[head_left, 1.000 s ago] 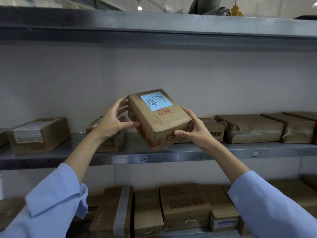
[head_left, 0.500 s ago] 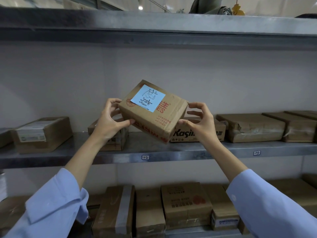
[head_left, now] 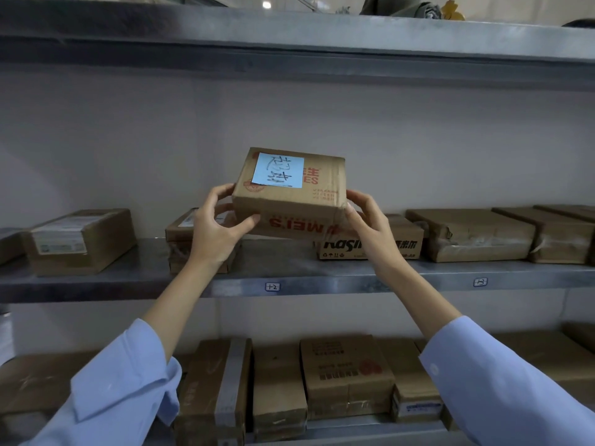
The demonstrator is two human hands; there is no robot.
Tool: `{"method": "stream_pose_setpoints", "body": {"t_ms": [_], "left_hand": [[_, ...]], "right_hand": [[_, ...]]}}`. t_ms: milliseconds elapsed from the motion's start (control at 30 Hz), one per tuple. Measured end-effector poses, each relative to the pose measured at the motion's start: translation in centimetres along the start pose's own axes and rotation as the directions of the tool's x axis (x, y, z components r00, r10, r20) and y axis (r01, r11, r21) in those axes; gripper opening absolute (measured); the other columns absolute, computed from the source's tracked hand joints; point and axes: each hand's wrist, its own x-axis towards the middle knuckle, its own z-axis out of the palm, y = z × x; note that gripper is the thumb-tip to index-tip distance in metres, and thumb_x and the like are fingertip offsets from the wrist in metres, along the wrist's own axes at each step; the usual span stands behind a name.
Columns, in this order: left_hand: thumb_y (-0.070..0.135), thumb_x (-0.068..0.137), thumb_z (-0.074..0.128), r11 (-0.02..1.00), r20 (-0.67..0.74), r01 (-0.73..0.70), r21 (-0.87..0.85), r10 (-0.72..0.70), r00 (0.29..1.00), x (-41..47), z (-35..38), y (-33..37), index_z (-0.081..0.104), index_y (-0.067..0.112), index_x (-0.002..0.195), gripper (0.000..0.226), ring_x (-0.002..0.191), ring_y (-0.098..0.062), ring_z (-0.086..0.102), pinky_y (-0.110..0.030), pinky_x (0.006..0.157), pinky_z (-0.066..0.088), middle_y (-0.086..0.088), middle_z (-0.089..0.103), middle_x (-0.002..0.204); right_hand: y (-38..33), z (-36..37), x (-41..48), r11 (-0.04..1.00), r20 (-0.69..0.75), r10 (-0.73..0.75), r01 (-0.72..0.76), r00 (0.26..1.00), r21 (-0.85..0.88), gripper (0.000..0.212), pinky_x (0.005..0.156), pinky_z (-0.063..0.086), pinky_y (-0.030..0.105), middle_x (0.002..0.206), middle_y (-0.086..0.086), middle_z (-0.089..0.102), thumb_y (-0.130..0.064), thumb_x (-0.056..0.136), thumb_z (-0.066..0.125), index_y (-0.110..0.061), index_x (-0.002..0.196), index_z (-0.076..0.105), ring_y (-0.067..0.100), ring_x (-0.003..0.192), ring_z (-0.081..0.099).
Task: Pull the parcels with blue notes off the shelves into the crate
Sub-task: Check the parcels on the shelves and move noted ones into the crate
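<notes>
Starting at the far left of the grey metal middle shelf point(head_left: 273, 262), a squat labelled box point(head_left: 80, 241) of brown cardboard with a white printed sticker sits well apart from the rest. Next comes a smaller brown box point(head_left: 180, 228), partly hidden behind the left grip point(head_left: 215, 226). This bare hand presses its thumb on the front face of the parcel point(head_left: 289, 207) near the lower left corner, and its fingers curl round the parcel's left side.

The parcel is held in the air above the middle shelf, between both grips, tilted so its top faces the camera. A pale blue note point(head_left: 277, 170) with dark handwriting is stuck flat on that top, partly over red print. The cardboard is dull and creased, with red lettering upside down on the front face. The right grip point(head_left: 370, 226) pinches the parcel's right edge, fingers high at the corner and thumb lower.

Behind that hand lies a flat lettered box point(head_left: 405, 244) with bold black print. Further right, several low taped packages point(head_left: 470, 235), glossy with clear wrap, lie close side by side. Small handwritten tags point(head_left: 272, 287) mark the shelf's front lip.

On the lower shelf, brown cartons point(head_left: 346, 375) stand tightly packed, one carrying a broad grey tape strip point(head_left: 231, 381). Light blue sleeves point(head_left: 122, 381) cover the forearms partway. Overhead runs another metal top shelf point(head_left: 289, 37).
</notes>
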Motion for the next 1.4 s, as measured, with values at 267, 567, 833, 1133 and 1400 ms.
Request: {"method": "stream_pose_setpoints", "body": {"t_ms": [267, 567, 833, 1133, 1400], "left_hand": [[0.02, 0.069, 0.085, 0.997, 0.094, 0.055, -0.06, -0.049, 0.994, -0.7, 0.6, -0.7, 0.05, 0.024, 0.121, 0.062, 0.123, -0.011, 0.055, -0.041, 0.105, 0.046, 0.0, 0.059, 0.13], [0.035, 0.065, 0.081, 0.998, 0.219, 0.062, 0.012, -0.063, 0.974, -1.2, 0.8, -0.3, 0.047, 0.021, 0.138, 0.082, 0.127, -0.011, 0.051, -0.032, 0.108, 0.042, 0.002, 0.052, 0.135], [-0.014, 0.079, 0.068, 0.973, 0.416, 0.214, -0.086, -0.16, 0.895, -1.8, -0.8, 0.6, 0.046, 0.012, 0.132, 0.063, 0.117, -0.003, 0.06, -0.018, 0.088, 0.05, 0.002, 0.05, 0.14], [0.0, 0.069, 0.082, 0.973, 0.456, 0.226, -0.053, -0.178, 0.872, -2.3, -0.7, 0.6, 0.035, 0.027, 0.147, 0.095, 0.138, -0.007, 0.04, -0.025, 0.101, 0.046, 0.009, 0.04, 0.152], [0.038, 0.048, 0.093, 0.969, 0.454, 0.245, -0.032, -0.205, 0.867, -4.2, -1.6, 1.3, 0.037, 0.037, 0.142, 0.109, 0.139, -0.01, 0.04, -0.047, 0.111, 0.04, 0.009, 0.041, 0.15]], "right_hand": [[0.5, -0.4, -0.4, 0.997, 0.063, 0.067, -0.065, 0.996, -0.031, 0.068, 0.098, 0.05, 0.029, 0.137, -0.014, 0.054, -0.052, 0.086, 0.067, -0.027, 0.142, 0.04, 0.004, 0.124, 0.054], [1.5, -0.8, -0.1, 0.992, -0.074, -0.021, 0.012, 0.997, -0.128, 0.075, 0.088, 0.05, 0.015, 0.124, -0.022, 0.053, -0.022, 0.07, 0.088, -0.025, 0.13, 0.044, -0.002, 0.119, 0.052], [2.5, -3.2, -0.4, 0.996, -0.016, 0.007, -0.008, 1.0, -0.091, 0.079, 0.1, 0.051, 0.039, 0.131, -0.007, 0.057, -0.035, 0.06, 0.086, -0.021, 0.128, 0.049, 0.009, 0.123, 0.054], [3.2, -4.4, -2.2, 0.999, 0.048, 0.02, -0.018, 0.999, -0.032, 0.072, 0.084, 0.053, 0.02, 0.126, -0.005, 0.057, -0.001, 0.07, 0.082, -0.006, 0.132, 0.044, 0.001, 0.113, 0.058], [2.2, -3.5, -4.1, 0.997, 0.059, 0.028, -0.024, 0.998, -0.067, 0.095, 0.094, 0.053, 0.03, 0.132, 0.0, 0.054, -0.02, 0.054, 0.092, -0.016, 0.135, 0.042, 0.011, 0.123, 0.054]]}}
